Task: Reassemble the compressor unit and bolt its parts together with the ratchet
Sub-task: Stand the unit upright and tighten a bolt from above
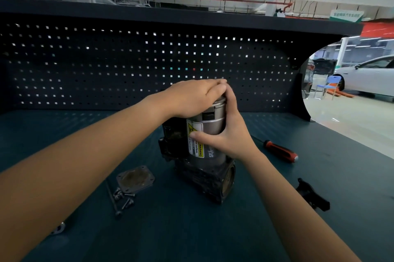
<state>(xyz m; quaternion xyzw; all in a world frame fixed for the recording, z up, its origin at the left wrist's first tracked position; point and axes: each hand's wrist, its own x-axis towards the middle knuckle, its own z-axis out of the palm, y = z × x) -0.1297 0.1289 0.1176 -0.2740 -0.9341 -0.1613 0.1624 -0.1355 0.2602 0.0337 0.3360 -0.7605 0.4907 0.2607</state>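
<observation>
1. Teal worktop (191,236) carries the compressor unit (210,134) upright, centre.
2. My left hand (191,96) presses flat on its cap (216,104); my right hand (226,136) wraps its body.
3. Cap seems not fully seated; skewed pressure could jam it.

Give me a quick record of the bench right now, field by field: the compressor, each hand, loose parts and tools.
compressor unit: upright on the bench, silver cylinder above black base
left hand: lies flat on top of the unit
right hand: wraps the cylinder's side, thumb on the warning label
cover plate: loose on the bench, left of the unit
bolts: loose cluster beside the plate, nearer the person
screwdriver: red and black handle, lying right of the unit
black part: on the bench, front right; kind unclear
</observation>
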